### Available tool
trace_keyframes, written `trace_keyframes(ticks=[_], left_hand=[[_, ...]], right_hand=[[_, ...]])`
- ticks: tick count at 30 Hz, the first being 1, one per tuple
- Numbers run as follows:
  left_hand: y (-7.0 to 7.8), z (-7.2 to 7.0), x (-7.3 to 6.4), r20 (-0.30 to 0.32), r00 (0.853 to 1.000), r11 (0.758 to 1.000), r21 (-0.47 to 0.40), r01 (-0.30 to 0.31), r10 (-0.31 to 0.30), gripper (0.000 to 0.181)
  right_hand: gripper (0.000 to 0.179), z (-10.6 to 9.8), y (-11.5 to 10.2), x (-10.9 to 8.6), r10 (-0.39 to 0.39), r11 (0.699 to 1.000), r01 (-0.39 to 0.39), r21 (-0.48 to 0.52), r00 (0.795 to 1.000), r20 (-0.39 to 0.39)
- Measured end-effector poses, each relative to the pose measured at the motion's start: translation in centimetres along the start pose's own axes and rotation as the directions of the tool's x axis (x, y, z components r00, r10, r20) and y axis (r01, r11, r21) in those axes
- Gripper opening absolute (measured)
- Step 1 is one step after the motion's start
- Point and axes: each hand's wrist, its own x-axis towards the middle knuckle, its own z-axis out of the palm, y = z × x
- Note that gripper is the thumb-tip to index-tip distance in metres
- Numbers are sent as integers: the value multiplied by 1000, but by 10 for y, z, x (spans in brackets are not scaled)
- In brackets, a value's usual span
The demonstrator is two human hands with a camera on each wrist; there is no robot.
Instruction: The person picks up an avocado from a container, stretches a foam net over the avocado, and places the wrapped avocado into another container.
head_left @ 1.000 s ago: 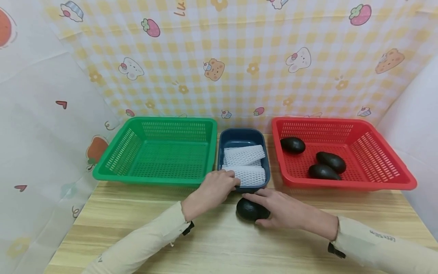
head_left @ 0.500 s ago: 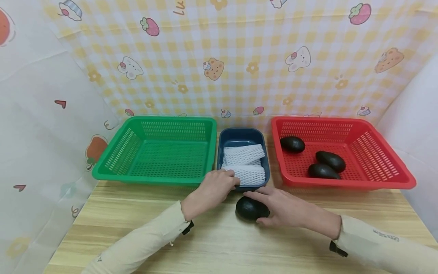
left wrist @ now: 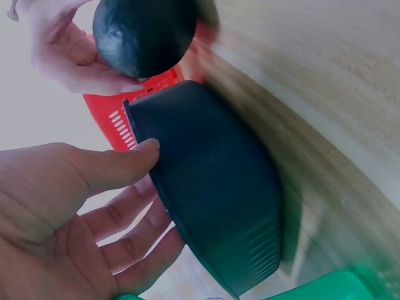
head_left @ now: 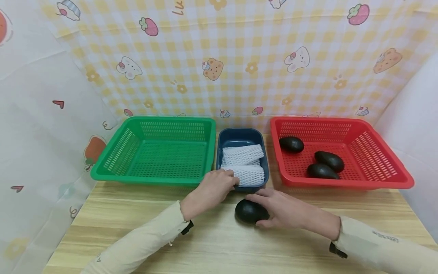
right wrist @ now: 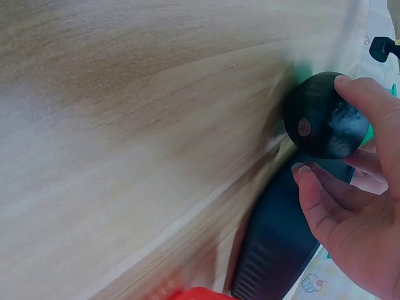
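Note:
On the wooden table, just in front of a small dark blue tub (head_left: 242, 137), lies a dark avocado (head_left: 249, 212). My right hand (head_left: 287, 209) holds it from the right; in the right wrist view the thumb lies on one side of the avocado (right wrist: 325, 122) and fingers on the other. At the tub's front left corner my left hand (head_left: 213, 189) grips the rim. The left wrist view shows its thumb against the outer wall (left wrist: 212, 169) and the other fingers reaching over the rim. White foam net sleeves (head_left: 251, 175) lie in the tub, partly covered by the left fingertips.
A green basket (head_left: 150, 179) with nothing visible inside stands left of the tub. To the right, a red basket (head_left: 356, 184) contains 3 avocados (head_left: 323, 171). A checked cloth (head_left: 239, 91) hangs behind, with white sheets at the sides.

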Motion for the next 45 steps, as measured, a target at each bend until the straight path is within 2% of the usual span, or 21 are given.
trace_keyframes(ticks=[5, 7, 10, 15, 19, 22, 30, 35, 45], left_hand=[[-2, -3, 1, -28, 999, 988, -154, 26, -31, 20], [-1, -2, 3, -43, 998, 984, -173, 42, -50, 24], [1, -2, 6, -56, 995, 987, -144, 71, -80, 30], [3, 0, 11, -80, 990, 993, -36, 113, -116, 39], [2, 2, 12, -112, 988, 993, 48, 112, -106, 30], [0, 3, 12, -143, 986, 992, 74, 99, -88, 19], [-1, -4, 12, -174, 983, 995, 68, 79, -66, 16], [0, -16, 10, -213, 976, 997, 42, 63, -52, 21], [-8, -40, 10, -293, 956, 1000, 6, 31, -28, 24]], right_hand=[[69, 1, 1, 0, 4, 1000, -5, 17, 1000, 6], [69, 1, 1, 0, 6, 1000, -6, 23, 1000, 8], [69, 2, 2, 0, 7, 1000, -8, 31, 1000, 11], [68, 2, 2, 0, 8, 999, -8, 35, 1000, 12], [68, 2, 2, 0, 11, 999, -11, 36, 1000, 9], [68, 1, 2, 1, 7, 999, -8, 41, 1000, 6], [67, 1, 2, 0, 10, 998, -11, 58, 1000, 19], [68, 1, 2, -2, 3, 999, -4, 52, 1000, 15], [69, -1, 0, -2, -1, 999, 1, 34, 1000, 12]])
